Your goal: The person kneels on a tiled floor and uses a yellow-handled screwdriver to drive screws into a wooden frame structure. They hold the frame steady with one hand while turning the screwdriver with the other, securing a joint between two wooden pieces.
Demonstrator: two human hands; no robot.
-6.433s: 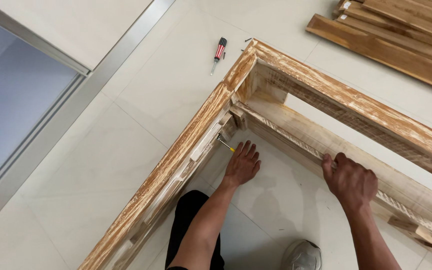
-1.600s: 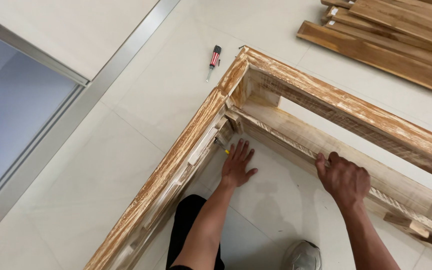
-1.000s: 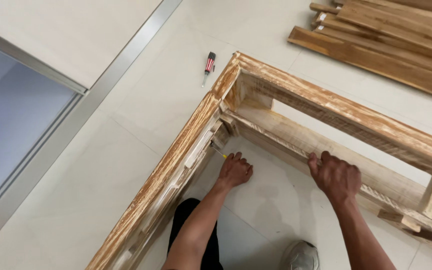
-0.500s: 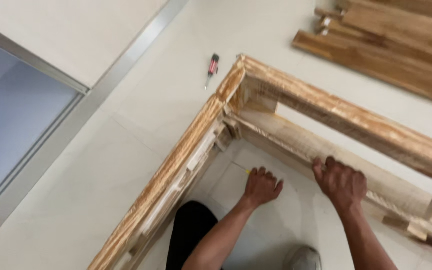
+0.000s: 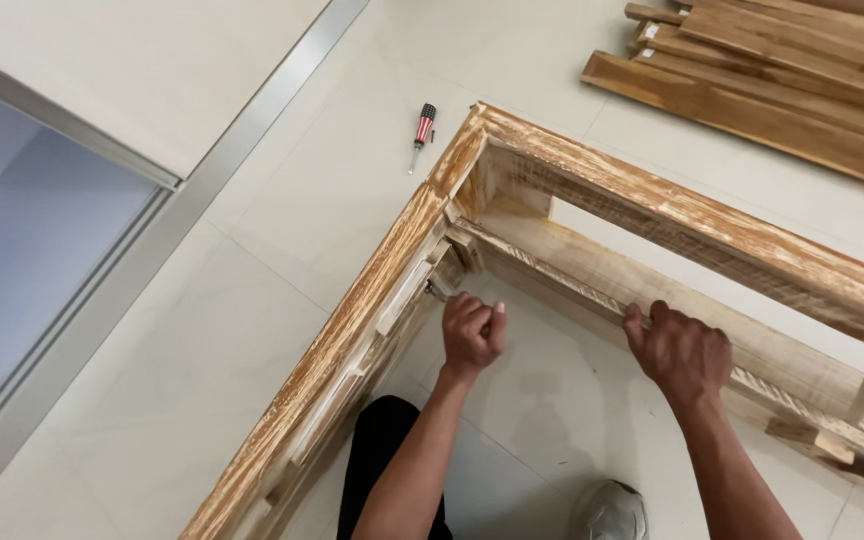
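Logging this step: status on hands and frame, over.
Left hand fisted at wooden frame corner, contents hidden. Right hand gripping inner rail. Screwdriver lies outside frame.

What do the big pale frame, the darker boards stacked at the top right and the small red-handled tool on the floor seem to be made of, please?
Big pale frame: rough wood, whitish patches over bare grain. Darker boards: smoother brown timber with visible grain. Small red-handled tool: apparently a plastic grip with a slim metal shaft, likely a screwdriver.

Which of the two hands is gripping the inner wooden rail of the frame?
The right hand: its fingers curl over the pale inner wooden rail. The left hand is fisted near the frame's corner instead.
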